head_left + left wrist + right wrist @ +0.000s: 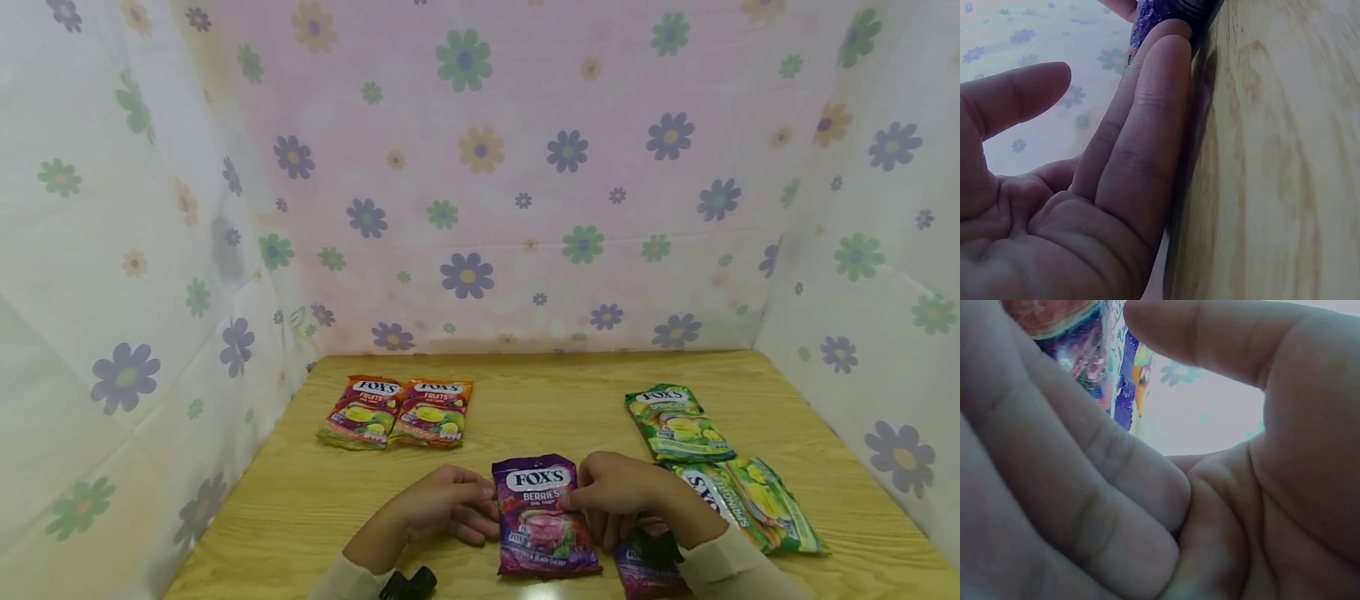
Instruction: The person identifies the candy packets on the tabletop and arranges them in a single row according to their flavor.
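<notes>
A purple Fox's Berries candy bag (546,533) lies face up near the front of the table, between both hands. My left hand (450,504) is at its left edge, palm inward. In the left wrist view, long, nearly straight fingers (1141,119) reach the purple wrapper (1159,22), and the thumb stands apart. At the bag's right edge, my right hand (618,492) holds it, a digit lying over the front. The right wrist view shows curled fingers (1097,506) beside the wrapper. Another purple bag (645,562) is partly hidden under the right forearm.
Two orange Fox's Fruits bags (360,412) lie side by side at the back left. On the right are green Fox's Spring bags (678,423), some beneath the right wrist. A small black object (408,583) is by the left sleeve. Flowered cloth (465,167) walls the table.
</notes>
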Demonstrator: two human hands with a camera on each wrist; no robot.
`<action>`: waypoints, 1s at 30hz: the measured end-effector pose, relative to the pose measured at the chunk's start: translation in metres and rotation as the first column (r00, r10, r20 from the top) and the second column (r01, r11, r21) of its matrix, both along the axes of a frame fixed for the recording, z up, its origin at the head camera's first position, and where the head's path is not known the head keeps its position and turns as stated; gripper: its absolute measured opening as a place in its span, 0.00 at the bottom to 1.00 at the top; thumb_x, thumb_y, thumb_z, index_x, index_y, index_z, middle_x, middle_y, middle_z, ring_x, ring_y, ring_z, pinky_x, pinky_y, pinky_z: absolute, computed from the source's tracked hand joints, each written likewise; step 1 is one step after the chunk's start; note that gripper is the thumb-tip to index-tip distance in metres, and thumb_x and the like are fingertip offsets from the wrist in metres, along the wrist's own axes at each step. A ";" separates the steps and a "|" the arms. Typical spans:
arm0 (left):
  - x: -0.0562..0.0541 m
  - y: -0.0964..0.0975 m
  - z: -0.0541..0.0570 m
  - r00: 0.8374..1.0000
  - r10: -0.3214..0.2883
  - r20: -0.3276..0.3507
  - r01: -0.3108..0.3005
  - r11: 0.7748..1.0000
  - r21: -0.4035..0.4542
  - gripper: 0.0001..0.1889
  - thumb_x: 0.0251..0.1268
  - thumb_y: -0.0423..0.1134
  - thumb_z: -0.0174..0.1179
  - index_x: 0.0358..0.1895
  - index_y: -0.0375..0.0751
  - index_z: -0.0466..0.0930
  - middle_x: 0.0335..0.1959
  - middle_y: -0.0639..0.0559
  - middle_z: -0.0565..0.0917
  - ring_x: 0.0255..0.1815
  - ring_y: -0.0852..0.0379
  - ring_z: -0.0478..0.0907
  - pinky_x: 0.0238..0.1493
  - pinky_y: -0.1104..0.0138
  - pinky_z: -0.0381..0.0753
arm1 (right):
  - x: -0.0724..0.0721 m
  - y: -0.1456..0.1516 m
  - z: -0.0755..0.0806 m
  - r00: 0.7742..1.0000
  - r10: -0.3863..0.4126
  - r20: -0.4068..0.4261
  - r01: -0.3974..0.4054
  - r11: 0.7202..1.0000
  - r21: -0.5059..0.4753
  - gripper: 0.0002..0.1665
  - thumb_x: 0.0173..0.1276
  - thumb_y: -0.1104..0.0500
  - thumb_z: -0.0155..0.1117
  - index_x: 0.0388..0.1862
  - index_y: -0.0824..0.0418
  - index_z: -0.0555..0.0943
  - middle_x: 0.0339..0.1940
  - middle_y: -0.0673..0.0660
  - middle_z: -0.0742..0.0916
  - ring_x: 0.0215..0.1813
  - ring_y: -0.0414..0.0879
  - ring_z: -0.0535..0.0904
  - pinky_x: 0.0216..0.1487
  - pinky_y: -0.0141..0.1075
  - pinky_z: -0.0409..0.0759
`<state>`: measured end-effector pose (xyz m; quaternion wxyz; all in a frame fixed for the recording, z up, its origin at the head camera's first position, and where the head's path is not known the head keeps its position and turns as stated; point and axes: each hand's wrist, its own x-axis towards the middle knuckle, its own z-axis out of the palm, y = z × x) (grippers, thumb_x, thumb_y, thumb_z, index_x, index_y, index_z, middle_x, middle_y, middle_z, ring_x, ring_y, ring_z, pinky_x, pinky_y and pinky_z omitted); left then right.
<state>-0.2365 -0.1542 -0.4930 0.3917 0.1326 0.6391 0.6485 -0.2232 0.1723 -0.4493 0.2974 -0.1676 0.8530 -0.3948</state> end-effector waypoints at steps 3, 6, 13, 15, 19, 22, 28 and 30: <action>0.000 0.000 -0.001 1.000 0.003 0.011 -0.004 1.000 0.016 0.20 0.81 0.43 0.52 0.62 0.30 0.76 0.47 0.44 0.88 0.44 0.52 0.90 0.42 0.61 0.90 | 0.001 0.000 0.000 1.000 -0.013 0.009 0.014 1.000 -0.021 0.24 0.74 0.43 0.66 0.32 0.63 0.82 0.20 0.61 0.89 0.21 0.54 0.87 0.18 0.40 0.84; -0.001 0.000 -0.001 1.000 0.004 0.022 -0.004 1.000 0.030 0.19 0.81 0.42 0.52 0.63 0.30 0.75 0.47 0.44 0.87 0.44 0.51 0.90 0.43 0.61 0.90 | 0.001 0.001 0.000 0.999 -0.030 0.022 0.031 0.999 -0.043 0.22 0.73 0.44 0.67 0.38 0.63 0.78 0.22 0.61 0.89 0.21 0.55 0.87 0.18 0.41 0.84; -0.004 0.000 0.000 1.000 -0.005 0.029 0.002 0.997 0.079 0.24 0.81 0.38 0.52 0.72 0.31 0.66 0.49 0.45 0.86 0.47 0.50 0.89 0.48 0.61 0.89 | -0.001 0.001 -0.001 0.999 -0.047 0.028 0.049 0.996 -0.081 0.22 0.72 0.47 0.69 0.42 0.64 0.75 0.22 0.62 0.89 0.19 0.54 0.87 0.17 0.39 0.82; -0.004 -0.001 0.001 1.000 -0.012 0.026 0.009 0.996 0.091 0.25 0.81 0.37 0.52 0.75 0.31 0.64 0.50 0.45 0.86 0.47 0.50 0.89 0.49 0.60 0.89 | -0.002 0.002 -0.001 0.998 -0.052 0.022 0.054 0.995 -0.080 0.21 0.72 0.47 0.69 0.44 0.63 0.75 0.21 0.62 0.89 0.19 0.54 0.87 0.17 0.39 0.82; -0.005 -0.001 0.002 0.999 -0.025 0.025 0.022 0.994 0.107 0.28 0.80 0.37 0.52 0.78 0.34 0.61 0.50 0.46 0.86 0.48 0.51 0.89 0.50 0.60 0.89 | -0.005 0.003 -0.001 0.998 -0.068 0.015 0.069 0.995 -0.078 0.22 0.72 0.47 0.69 0.47 0.63 0.74 0.22 0.62 0.89 0.20 0.54 0.87 0.18 0.40 0.82; -0.005 -0.002 0.004 0.999 -0.027 0.025 0.024 0.993 0.116 0.29 0.80 0.37 0.52 0.80 0.38 0.59 0.50 0.47 0.87 0.48 0.51 0.89 0.50 0.59 0.89 | -0.007 0.002 0.000 0.997 -0.077 0.009 0.077 0.994 -0.079 0.22 0.72 0.47 0.69 0.48 0.63 0.74 0.22 0.62 0.89 0.20 0.54 0.87 0.18 0.40 0.83; -0.005 -0.003 0.004 0.999 -0.029 0.023 0.026 0.992 0.120 0.31 0.79 0.37 0.54 0.81 0.44 0.58 0.52 0.46 0.88 0.49 0.50 0.89 0.52 0.57 0.88 | -0.006 0.001 0.003 0.996 -0.089 0.003 0.088 0.993 -0.078 0.22 0.72 0.48 0.69 0.49 0.63 0.74 0.23 0.61 0.89 0.21 0.54 0.87 0.19 0.40 0.83; -0.004 -0.004 0.003 1.000 -0.025 0.017 0.023 0.992 0.124 0.32 0.79 0.36 0.55 0.82 0.45 0.58 0.53 0.45 0.88 0.49 0.50 0.89 0.51 0.57 0.88 | -0.005 0.001 0.003 0.996 -0.092 -0.005 0.091 0.993 -0.077 0.23 0.72 0.48 0.69 0.50 0.63 0.74 0.23 0.61 0.89 0.21 0.54 0.87 0.19 0.40 0.83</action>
